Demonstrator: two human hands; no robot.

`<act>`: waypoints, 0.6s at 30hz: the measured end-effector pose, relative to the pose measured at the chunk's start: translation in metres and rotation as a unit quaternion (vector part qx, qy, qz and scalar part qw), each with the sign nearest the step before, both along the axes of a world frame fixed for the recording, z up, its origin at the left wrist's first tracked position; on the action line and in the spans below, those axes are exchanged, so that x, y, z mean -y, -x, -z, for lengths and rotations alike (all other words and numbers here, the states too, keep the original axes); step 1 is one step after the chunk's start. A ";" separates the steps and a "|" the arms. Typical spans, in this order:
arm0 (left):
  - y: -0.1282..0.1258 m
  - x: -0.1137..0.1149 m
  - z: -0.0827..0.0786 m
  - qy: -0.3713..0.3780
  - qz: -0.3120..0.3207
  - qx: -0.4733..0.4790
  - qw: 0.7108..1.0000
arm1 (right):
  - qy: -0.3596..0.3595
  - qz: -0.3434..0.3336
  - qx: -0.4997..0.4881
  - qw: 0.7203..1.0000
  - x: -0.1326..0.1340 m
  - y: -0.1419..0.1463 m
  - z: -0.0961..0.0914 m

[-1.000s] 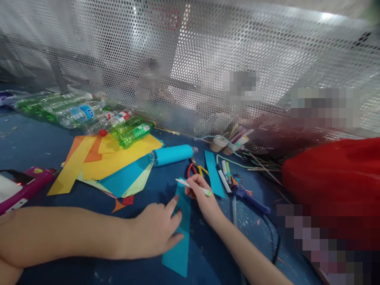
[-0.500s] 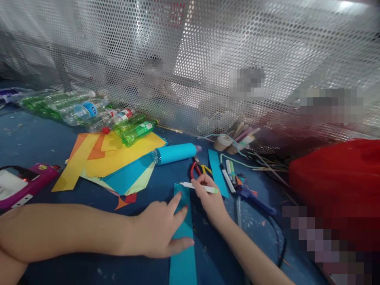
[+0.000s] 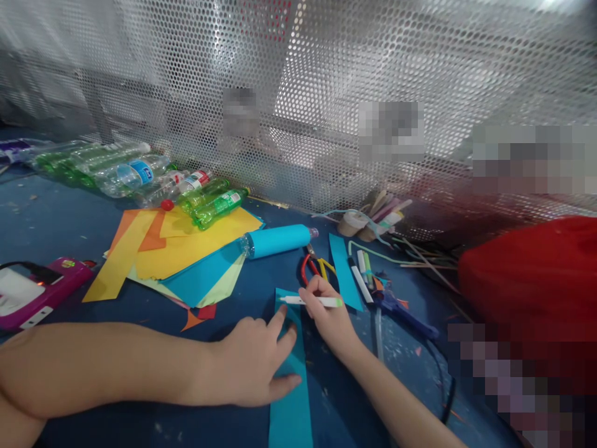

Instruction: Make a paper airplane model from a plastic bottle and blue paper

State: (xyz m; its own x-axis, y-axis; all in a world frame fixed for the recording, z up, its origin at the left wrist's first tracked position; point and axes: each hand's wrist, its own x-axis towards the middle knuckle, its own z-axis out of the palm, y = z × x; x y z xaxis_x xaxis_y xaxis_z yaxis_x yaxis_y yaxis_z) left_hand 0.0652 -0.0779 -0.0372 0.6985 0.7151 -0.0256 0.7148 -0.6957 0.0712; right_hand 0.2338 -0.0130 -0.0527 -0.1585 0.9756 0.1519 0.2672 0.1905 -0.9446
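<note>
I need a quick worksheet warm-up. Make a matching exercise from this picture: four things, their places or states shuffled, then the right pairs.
Things:
1. left hand
2. white marker
3. blue-wrapped bottle
4. yellow strip

Places or states:
A. held by the right hand
B. lying partly over orange paper
C. spread over the blue paper strip
D. lying on its side, clear ends showing

Right pairs: 1-C, 2-A, 3-D, 4-B

From my end I see coloured sheets [image 3: 186, 252] ahead and left of the left fingers [image 3: 285, 343], bottles [image 3: 137, 174] beyond, and a power strip [image 3: 65, 280] well apart leftward. Beyond the right fingers [image 3: 318, 286] I've got cups [image 3: 351, 224] near the mesh [image 3: 321, 93], with a blue tool [image 3: 408, 317] off to the right.
</note>
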 end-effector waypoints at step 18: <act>-0.001 0.000 -0.003 0.012 -0.004 -0.026 1.000 | -0.002 -0.031 0.018 0.999 -0.001 -0.002 0.006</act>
State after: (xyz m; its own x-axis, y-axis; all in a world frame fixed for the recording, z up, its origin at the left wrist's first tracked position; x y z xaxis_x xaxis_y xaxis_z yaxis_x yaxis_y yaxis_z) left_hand 0.0662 -0.0781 -0.0342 0.6903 0.7192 -0.0793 0.7233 -0.6887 0.0504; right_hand 0.2363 -0.0119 -0.0584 -0.2243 0.9631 0.1488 0.2878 0.2113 -0.9341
